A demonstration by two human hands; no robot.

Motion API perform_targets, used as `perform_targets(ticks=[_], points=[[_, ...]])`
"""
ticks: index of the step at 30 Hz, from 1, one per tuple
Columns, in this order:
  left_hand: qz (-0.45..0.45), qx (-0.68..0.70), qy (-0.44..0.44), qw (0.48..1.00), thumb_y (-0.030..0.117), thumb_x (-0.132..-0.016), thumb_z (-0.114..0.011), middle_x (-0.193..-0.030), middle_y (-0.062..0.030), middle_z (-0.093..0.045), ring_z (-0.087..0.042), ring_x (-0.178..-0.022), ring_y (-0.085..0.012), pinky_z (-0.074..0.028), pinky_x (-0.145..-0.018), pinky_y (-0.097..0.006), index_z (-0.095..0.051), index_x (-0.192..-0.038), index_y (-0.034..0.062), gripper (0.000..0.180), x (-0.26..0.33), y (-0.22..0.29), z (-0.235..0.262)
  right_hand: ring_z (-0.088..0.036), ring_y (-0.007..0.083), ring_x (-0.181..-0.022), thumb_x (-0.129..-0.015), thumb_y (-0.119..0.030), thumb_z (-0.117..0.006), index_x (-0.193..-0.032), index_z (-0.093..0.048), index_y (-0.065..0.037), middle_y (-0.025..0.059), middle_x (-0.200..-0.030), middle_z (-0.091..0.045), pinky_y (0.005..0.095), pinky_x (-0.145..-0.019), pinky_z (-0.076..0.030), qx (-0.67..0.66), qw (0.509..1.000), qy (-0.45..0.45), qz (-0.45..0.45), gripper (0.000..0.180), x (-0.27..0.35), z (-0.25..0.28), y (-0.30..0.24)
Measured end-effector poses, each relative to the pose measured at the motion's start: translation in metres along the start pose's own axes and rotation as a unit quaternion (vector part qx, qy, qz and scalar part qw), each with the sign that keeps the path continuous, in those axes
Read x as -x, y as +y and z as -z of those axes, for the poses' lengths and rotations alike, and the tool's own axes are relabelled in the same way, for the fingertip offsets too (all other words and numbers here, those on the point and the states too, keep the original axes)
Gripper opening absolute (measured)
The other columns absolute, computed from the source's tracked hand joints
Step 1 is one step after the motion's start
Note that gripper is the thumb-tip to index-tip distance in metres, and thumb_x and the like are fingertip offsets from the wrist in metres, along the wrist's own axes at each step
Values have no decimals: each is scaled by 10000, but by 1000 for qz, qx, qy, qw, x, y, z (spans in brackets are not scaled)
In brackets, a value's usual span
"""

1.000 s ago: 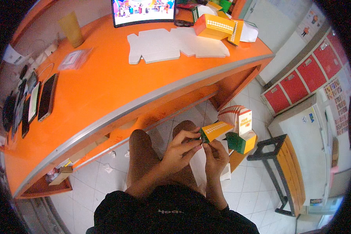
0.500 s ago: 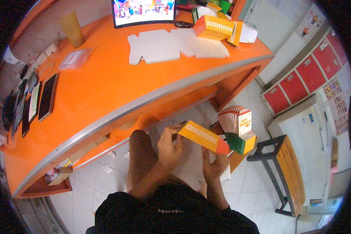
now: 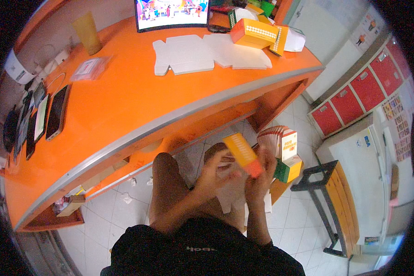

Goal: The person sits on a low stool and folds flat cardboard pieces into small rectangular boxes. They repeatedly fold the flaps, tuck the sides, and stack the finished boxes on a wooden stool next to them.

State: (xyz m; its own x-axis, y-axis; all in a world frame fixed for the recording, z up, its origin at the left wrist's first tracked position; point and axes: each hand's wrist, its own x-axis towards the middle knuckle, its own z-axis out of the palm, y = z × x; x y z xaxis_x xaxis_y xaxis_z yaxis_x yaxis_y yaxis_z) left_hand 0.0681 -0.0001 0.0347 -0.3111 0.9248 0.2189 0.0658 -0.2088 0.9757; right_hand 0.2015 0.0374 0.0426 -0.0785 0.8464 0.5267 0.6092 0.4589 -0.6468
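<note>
A small yellow carton [image 3: 238,148] with a red-orange end is tilted in front of my lap, smeared by motion. My right hand [image 3: 262,179] grips it near the red-orange end. Just left of the carton, my left hand [image 3: 215,171] has its fingers apart and holds nothing; it is somewhat blurred. Beyond my right hand, a fanned stack of flat cartons [image 3: 270,138] stands by a white-faced carton [image 3: 289,145] and a green and yellow carton [image 3: 289,169]. White flat cardboard [image 3: 230,195] lies across my lap, partly hidden by my hands.
An orange desk [image 3: 119,101] with a grey edge curves in front of me. It bears unfolded white cardboard [image 3: 186,54], folded yellow cartons [image 3: 253,33], a screen [image 3: 172,14], a yellow cup [image 3: 87,34] and several phones [image 3: 57,112]. At right stand a wooden bench [image 3: 340,207] and red lockers [image 3: 347,106].
The carton has swung from a near-level slant to a steeper one. My left hand has let go of its left end, while my right hand has risen with the carton.
</note>
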Motion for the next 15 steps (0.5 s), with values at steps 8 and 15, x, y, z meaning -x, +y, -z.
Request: perform_targets(ticks=[8, 15], points=[[-18, -155, -14, 988, 101, -848, -604, -927, -154, -635, -637, -861, -298, -512, -770, -344, -588, -964, 12, 147, 2, 4, 13, -532, 263, -946, -757, 41, -606, -1211, -556, -98, 123, -997, -546, 336, -794, -460, 33, 984, -171, 46, 477, -1, 9, 5], [-263, -208, -37, 941, 48, -799, -634, -987, -141, -634, -622, -920, -286, -497, -795, -364, -613, -1022, 15, 226, 6, -10, 5, -630, 257, -900, -774, 32, -621, -969, -616, -38, 114, -992, -641, 323, -805, -497, -89, 993, -70, 25, 207, -2, 16, 3]])
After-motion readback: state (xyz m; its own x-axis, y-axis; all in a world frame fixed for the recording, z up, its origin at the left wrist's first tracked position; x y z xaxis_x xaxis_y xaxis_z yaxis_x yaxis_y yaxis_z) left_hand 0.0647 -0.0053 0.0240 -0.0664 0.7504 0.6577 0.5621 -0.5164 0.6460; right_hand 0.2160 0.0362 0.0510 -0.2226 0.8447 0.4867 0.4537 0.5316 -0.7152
